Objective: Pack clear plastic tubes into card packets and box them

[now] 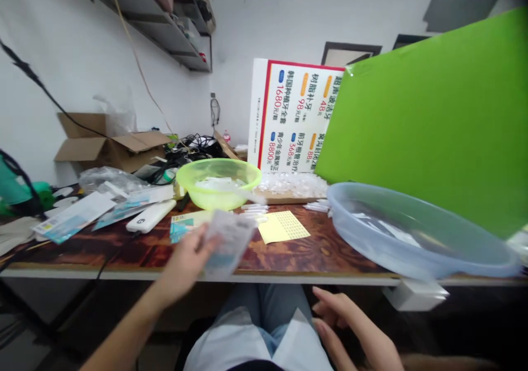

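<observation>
My left hand (192, 258) is closed around the edge of a flat, translucent plastic packet (229, 244), blurred by motion. The packet is held up over the front of the table. Below the table edge, my right hand (336, 319) hovers beside my lap, holding nothing, its fingers loosely bent and apart. Just beyond the packet lies a yellow sticker sheet (282, 227) with rows of small marks. Behind the left hand, a printed card (181, 228) in yellow and blue rests on the wood. White tubes (254, 210) lie beside the sticker sheet.
A yellow-green basin (190, 176) holds white pieces at the back. A large bluish basin (433, 255) overhangs the right front edge. Clear plastic pieces (292, 184) are heaped behind. A white power bank (150, 217), printed cards (78, 214) and a cardboard box (86, 154) occupy the left.
</observation>
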Action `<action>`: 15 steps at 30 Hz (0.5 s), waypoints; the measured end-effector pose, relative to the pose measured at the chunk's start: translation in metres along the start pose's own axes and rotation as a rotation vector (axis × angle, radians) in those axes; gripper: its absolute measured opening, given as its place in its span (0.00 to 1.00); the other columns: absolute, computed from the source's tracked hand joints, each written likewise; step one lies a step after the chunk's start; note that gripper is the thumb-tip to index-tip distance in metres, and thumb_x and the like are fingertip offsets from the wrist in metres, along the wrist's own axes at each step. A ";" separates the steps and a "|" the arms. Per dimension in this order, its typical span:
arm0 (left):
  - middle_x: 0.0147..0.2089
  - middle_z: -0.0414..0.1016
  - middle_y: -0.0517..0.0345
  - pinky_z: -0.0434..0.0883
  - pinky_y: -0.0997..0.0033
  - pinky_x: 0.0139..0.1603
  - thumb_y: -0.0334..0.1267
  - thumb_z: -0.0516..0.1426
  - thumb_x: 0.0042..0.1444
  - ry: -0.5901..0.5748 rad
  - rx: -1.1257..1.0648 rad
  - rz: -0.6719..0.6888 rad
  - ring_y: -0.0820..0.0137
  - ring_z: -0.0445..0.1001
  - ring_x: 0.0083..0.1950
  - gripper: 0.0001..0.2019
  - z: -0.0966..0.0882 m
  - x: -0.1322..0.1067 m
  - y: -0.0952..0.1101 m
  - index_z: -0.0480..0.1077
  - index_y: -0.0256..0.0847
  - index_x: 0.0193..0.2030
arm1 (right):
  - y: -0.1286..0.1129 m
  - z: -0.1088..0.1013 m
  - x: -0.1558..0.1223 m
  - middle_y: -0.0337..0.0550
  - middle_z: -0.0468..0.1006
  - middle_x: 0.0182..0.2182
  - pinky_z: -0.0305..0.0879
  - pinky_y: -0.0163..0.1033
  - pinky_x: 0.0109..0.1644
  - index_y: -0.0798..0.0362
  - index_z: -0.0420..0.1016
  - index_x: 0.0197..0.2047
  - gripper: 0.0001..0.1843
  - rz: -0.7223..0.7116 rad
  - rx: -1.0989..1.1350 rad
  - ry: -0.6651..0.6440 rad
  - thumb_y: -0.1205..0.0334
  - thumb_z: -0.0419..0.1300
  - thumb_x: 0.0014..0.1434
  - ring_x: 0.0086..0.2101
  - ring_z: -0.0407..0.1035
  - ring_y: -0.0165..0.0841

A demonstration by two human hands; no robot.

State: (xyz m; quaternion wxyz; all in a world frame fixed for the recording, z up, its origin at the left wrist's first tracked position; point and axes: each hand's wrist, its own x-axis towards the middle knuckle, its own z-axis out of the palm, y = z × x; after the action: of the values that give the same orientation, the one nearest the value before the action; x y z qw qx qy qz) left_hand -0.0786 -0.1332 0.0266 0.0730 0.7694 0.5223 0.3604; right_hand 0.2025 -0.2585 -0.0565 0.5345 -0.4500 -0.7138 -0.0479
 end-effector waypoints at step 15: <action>0.34 0.72 0.61 0.69 0.70 0.36 0.36 0.53 0.58 -0.508 -0.448 0.361 0.71 0.66 0.28 0.34 0.095 -0.041 0.062 0.51 0.50 0.72 | 0.006 0.031 0.038 0.48 0.79 0.35 0.73 0.38 0.38 0.55 0.76 0.50 0.16 -0.119 -0.236 0.361 0.76 0.56 0.62 0.34 0.75 0.34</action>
State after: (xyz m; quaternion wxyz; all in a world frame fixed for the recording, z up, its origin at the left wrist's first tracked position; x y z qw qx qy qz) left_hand 0.0195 -0.1707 -0.0318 0.3018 0.8789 0.2517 0.2705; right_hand 0.1835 -0.2156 -0.0407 0.5936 -0.4506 -0.6212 -0.2424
